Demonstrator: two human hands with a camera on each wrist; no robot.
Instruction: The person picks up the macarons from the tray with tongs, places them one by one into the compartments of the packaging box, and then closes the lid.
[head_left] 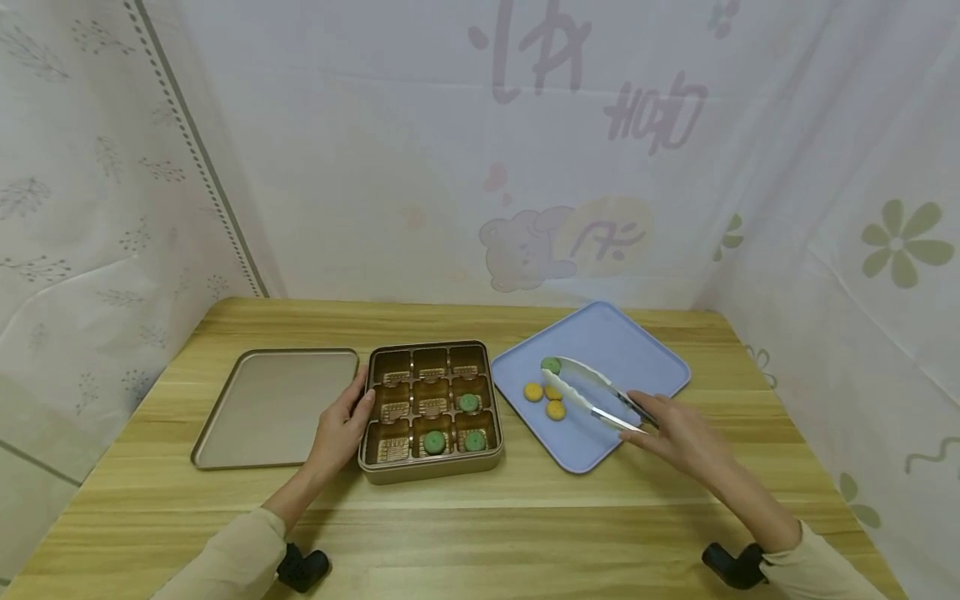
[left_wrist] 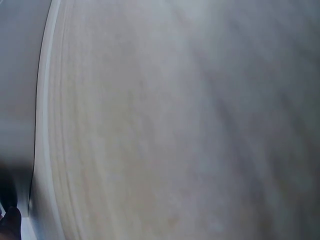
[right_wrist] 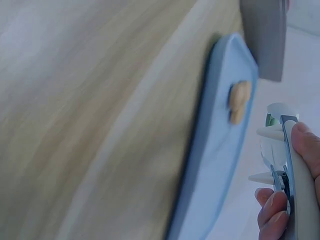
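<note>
In the head view my left hand (head_left: 341, 425) holds the left side of a gold tin box (head_left: 431, 473), thumb at its rim. Inside is a brown divided insert; three green cookies (head_left: 434, 442) sit in separate compartments at its right and front. My right hand (head_left: 678, 437) grips metal tongs (head_left: 611, 417) with white tips over the blue tray (head_left: 630, 350). Between the tips is another green cookie (head_left: 551, 365), glimpsed as a bit of green in the right wrist view, above the tray. Three yellow cookies (head_left: 555, 410) lie on the tray near the tips, one partly covered by the tongs.
Left of the box lies a flat gold lid (head_left: 281, 408) on the wooden table (head_left: 450, 533). The tray's left corner comes close to the box's right side. Printed white cloth (head_left: 375, 167) hangs behind the table and along both sides.
</note>
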